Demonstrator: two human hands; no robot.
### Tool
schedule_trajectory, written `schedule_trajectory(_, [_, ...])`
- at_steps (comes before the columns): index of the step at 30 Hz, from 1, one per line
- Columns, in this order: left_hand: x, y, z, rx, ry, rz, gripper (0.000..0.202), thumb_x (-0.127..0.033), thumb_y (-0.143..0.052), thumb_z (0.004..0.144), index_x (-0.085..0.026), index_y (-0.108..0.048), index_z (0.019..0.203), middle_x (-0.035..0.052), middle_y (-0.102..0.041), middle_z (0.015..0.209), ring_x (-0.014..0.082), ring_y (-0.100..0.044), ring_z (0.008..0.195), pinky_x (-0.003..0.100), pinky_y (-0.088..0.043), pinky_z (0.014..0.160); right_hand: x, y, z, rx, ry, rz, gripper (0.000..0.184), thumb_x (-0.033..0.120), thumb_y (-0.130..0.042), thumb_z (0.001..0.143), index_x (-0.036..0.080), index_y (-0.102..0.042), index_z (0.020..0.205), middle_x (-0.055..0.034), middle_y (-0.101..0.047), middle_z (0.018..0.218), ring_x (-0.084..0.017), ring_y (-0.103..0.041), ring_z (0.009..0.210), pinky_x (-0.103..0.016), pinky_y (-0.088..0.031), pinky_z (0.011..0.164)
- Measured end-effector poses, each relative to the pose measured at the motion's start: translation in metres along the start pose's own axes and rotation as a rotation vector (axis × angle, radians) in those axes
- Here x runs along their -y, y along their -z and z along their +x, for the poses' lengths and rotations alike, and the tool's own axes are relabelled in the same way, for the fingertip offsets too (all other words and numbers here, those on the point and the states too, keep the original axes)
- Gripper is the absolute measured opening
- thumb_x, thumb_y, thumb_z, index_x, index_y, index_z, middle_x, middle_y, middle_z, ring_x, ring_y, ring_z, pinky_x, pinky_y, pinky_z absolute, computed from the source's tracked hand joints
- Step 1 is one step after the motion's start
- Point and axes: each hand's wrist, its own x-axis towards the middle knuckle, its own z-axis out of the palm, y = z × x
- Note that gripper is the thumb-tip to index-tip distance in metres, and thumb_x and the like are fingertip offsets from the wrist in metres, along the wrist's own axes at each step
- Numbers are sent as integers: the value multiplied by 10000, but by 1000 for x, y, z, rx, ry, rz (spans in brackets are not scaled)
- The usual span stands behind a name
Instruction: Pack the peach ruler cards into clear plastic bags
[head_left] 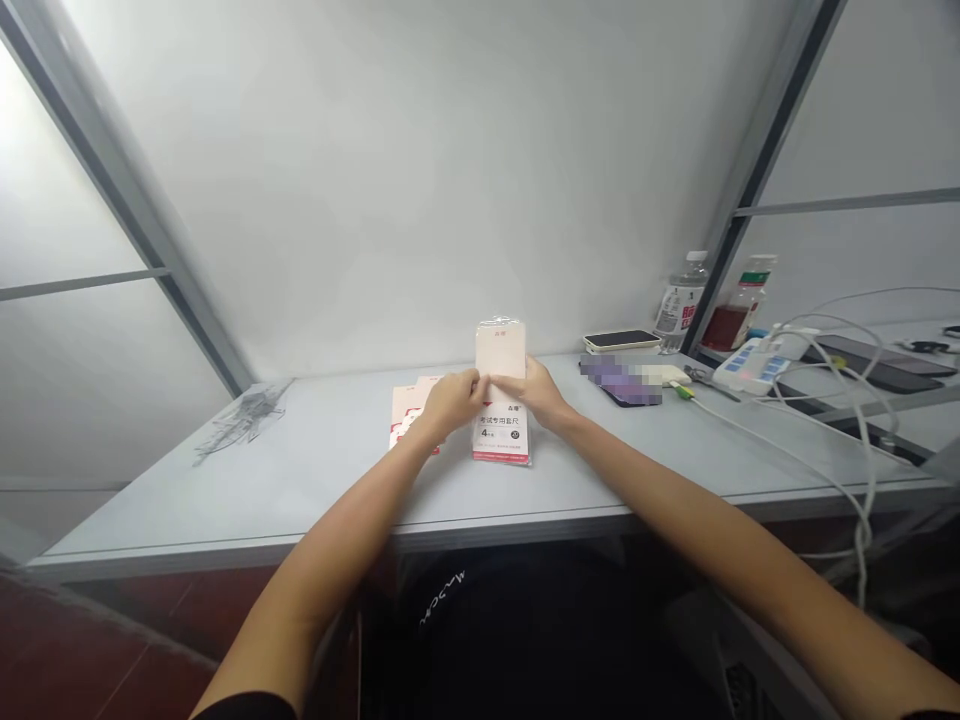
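1. The ruler-set pack [501, 435] is directly between the two hands, in front of the person's middle, with its long axis running up and down in the view. Its pale upper part rises past the thumbs; its printed white panel and red lower band hang below them.
2. The left hand [452, 400] pinches the pack's left side near mid-height and the right hand [546, 392] grips the right side at about the same level. Neither is clearly nearer; the thumbs almost meet across the front.
3. Whether the pack's lower edge touches the surface [337, 490] cannot be told.
4. More red-and-white packs [405, 403] lie just beside, to the left, partly hidden by the left hand, so that side is the tighter one.
5. The surface's front edge runs below the pack, near the forearms; the white wall [420, 180] stands behind.
6. To the right, well apart, are a phone [622, 342], a white power strip [754, 362] and a white cable [765, 432], which bound the room on the right hand's side.
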Motion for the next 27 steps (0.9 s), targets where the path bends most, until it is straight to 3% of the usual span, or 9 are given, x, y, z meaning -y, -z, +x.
schedule_trajectory(4, [-3,0,-1,12,-11,-81,411,-497,-285,872,-194,-482,676,21,-565,623,142,-488,554,259,-315,534,0,1,1,13,1,20,385,276,-715,586,168,-570,926,-90,-671,943,-252,-633,838,-391,-508,713])
schedule_trajectory(8, [-3,4,0,32,7,-358,458,-543,-221,877,-192,-455,698,-5,-537,593,106,-496,491,237,-358,496,1,6,4,-3,42,72,396,273,-716,593,168,-565,943,-87,-670,968,-249,-629,857,-392,-501,744])
schedule_trajectory(15, [-2,3,2,155,136,-706,380,-554,-516,759,-209,-359,760,-76,-474,497,69,-454,368,197,-337,394,6,8,2,34,23,157,432,293,-735,590,166,-530,948,-78,-667,928,-235,-636,797,-378,-515,690])
schedule_trajectory(18, [-1,3,3,156,157,-756,390,-564,-529,747,-211,-371,794,-73,-482,505,73,-456,374,200,-349,390,9,7,0,63,28,205,429,297,-737,589,167,-532,944,-78,-665,923,-230,-635,787,-375,-516,687])
schedule_trajectory(23, [-1,1,2,240,51,-727,412,-577,-421,801,-170,-455,751,-19,-512,585,78,-482,457,207,-390,419,9,5,-1,73,2,185,432,312,-726,593,180,-527,953,-66,-669,891,-226,-632,790,-373,-513,703])
schedule_trajectory(27, [-4,1,2,231,34,-778,424,-571,-430,796,-154,-476,733,-23,-471,587,69,-463,477,195,-394,434,8,6,0,78,5,163,387,329,-712,607,186,-539,922,-55,-668,881,-217,-629,774,-369,-508,704])
